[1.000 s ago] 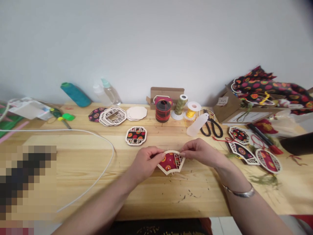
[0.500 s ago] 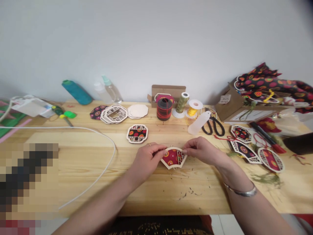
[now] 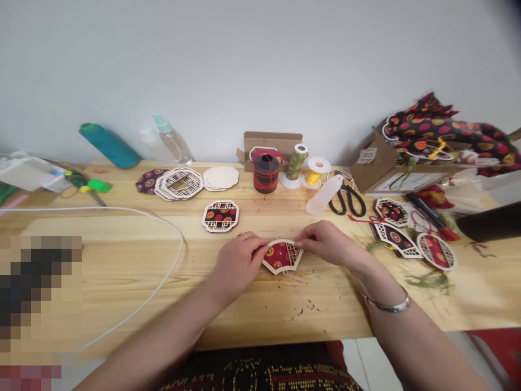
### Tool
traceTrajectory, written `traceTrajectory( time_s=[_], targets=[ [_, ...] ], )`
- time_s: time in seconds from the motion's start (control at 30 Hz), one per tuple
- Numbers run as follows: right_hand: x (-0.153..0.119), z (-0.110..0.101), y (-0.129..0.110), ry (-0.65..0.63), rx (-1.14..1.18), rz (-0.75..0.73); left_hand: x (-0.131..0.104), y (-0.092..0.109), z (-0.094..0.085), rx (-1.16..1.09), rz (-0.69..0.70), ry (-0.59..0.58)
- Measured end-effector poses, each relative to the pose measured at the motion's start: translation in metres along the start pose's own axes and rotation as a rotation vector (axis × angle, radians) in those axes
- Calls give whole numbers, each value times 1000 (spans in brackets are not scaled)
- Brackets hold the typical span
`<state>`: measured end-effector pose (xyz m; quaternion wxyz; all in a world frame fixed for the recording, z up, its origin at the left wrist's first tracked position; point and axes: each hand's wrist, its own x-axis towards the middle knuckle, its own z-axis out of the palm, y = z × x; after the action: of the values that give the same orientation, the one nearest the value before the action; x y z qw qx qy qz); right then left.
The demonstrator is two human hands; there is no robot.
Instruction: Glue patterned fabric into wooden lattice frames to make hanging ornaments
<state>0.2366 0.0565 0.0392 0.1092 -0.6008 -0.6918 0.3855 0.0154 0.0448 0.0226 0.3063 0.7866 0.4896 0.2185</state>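
Note:
Between my hands is a fan-shaped wooden ornament (image 3: 281, 257) with red patterned fabric, lattice work at its right end and a small loop at top and bottom. My left hand (image 3: 240, 265) pinches its left edge between thumb and fingers. At its upper right edge my right hand (image 3: 324, 242) is closed on it in a pinch. Up and to the left lies a square-like lattice ornament (image 3: 220, 216) with dark patterned fabric. Beyond the right hand are black-handled scissors (image 3: 347, 201) and a translucent plastic bottle (image 3: 324, 195).
At the back stand a red-and-black thread spool (image 3: 266, 174), a green spool (image 3: 297, 165) and a yellow spool (image 3: 316, 171). Lattice frames (image 3: 179, 183) lie back left. A white cable (image 3: 179, 255) curves across the left. Finished-looking ornaments (image 3: 436, 251) and a fabric-filled cardboard box (image 3: 374, 168) are right.
The view has shifted a little, so the tabletop things appear further left and slightly higher. Both hands still hold the fan-shaped ornament in much the same grip.

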Motion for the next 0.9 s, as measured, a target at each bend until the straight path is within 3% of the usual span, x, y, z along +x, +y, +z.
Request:
traceTrajectory(
  time_s=[0.37, 0.7, 0.9],
  targets=[
    [-1, 1, -6, 40, -52, 8, -1, -4, 6, 81, 105, 45],
    [-3, 1, -4, 82, -24, 19, -1, -2, 5, 75, 96, 22],
    [-6, -3, -1, 113, 92, -35, -4, 1, 4, 92, 126, 207]
  ],
)
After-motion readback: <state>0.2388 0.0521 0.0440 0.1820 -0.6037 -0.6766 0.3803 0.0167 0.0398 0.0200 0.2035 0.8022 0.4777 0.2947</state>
